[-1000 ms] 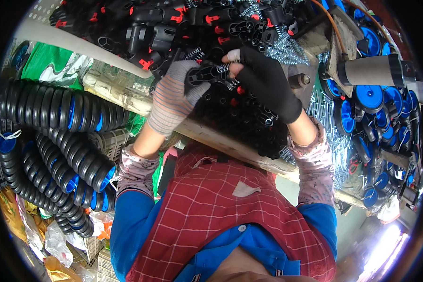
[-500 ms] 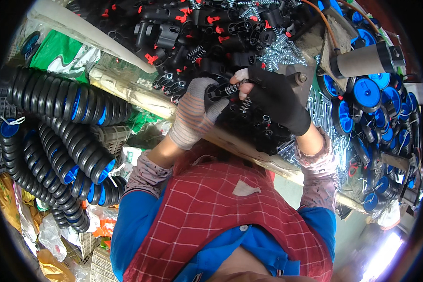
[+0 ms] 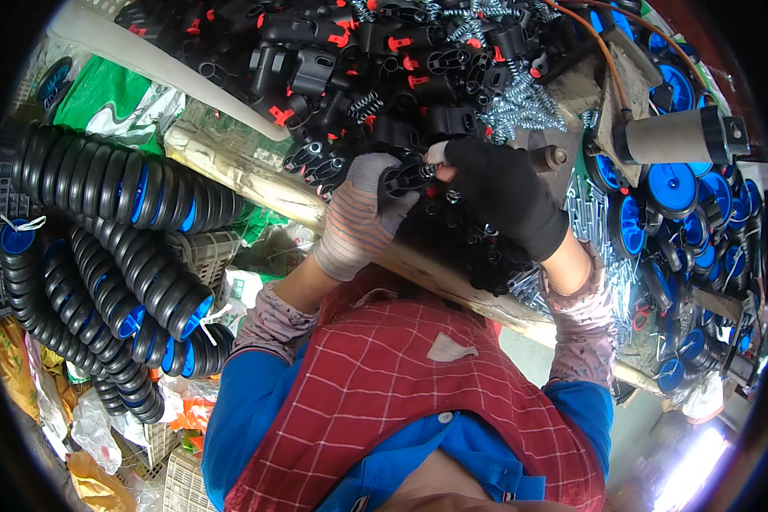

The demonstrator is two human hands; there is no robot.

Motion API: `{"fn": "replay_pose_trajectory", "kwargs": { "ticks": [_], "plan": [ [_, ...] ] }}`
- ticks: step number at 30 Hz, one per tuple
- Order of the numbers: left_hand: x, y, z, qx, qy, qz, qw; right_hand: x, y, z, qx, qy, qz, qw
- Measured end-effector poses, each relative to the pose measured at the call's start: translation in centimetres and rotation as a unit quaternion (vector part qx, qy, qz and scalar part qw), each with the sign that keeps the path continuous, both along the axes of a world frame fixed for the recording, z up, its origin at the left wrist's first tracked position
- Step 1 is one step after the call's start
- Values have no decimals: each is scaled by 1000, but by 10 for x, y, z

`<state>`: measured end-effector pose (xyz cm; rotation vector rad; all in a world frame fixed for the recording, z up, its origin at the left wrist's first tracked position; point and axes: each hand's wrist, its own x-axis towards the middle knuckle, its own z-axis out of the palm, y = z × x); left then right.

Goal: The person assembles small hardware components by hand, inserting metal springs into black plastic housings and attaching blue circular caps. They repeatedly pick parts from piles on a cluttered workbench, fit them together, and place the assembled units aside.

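My left hand, in a pale striped glove, is closed around a black plastic fitting with an oval opening. My right hand, in a black glove with bare fingertips, meets it from the right. Its thumb and finger pinch a small metal coil spring at the fitting's right end. Only a few coils show; the rest is hidden by the fitting and fingers. Both hands are above the near edge of a heap of black plastic fittings with red tabs.
Loose coil springs lie right of the heap, with metal pins nearby. A grey cylinder on a bracket stands at the right, before blue-and-black wheels. Bundled wheels hang at left. A wooden beam edges the bench.
My right fingertips have moved closer to the black fitting, and less of the coil spring shows between them. My left hand keeps its grip on the fitting. The whole view has shifted slightly.
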<state>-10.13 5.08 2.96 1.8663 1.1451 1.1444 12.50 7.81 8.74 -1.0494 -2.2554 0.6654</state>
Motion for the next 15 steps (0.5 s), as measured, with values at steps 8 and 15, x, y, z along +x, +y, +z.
{"fn": "replay_pose_trajectory", "kwargs": {
  "ticks": [8, 15],
  "plan": [
    [7, 8, 14, 28, 42, -40, 998, -1, 5, 6, 16, -113, 29, 993],
    [-50, 103, 109, 324, 403, 115, 848, -1, 18, -6, 135, -261, 49, 955]
  ]
}}
